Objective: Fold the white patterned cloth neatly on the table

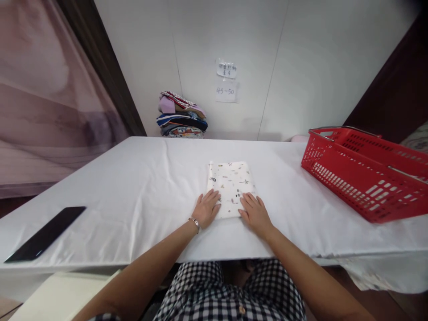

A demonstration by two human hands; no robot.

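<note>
A folded white cloth (230, 180) with small dark printed figures lies flat on the table, its shape roughly square. My left hand (206, 209) rests on its lower left corner, fingers stretched out and palm down. On the lower right edge lies my right hand (256, 214), also flat with the fingers spread. Neither hand grips the cloth; both only touch it from above. A bracelet (195, 224) circles my left wrist. Whether the cloth is a garment or a plain piece of fabric, I cannot tell.
A white sheet (157, 178) with some wrinkles covers the table. At the right stands a red plastic basket (364, 169) with metal handles. A flat black panel (47, 234) lies at the left. Folded clothes (182, 116) are stacked at the back by the wall, near paper notes (227, 91).
</note>
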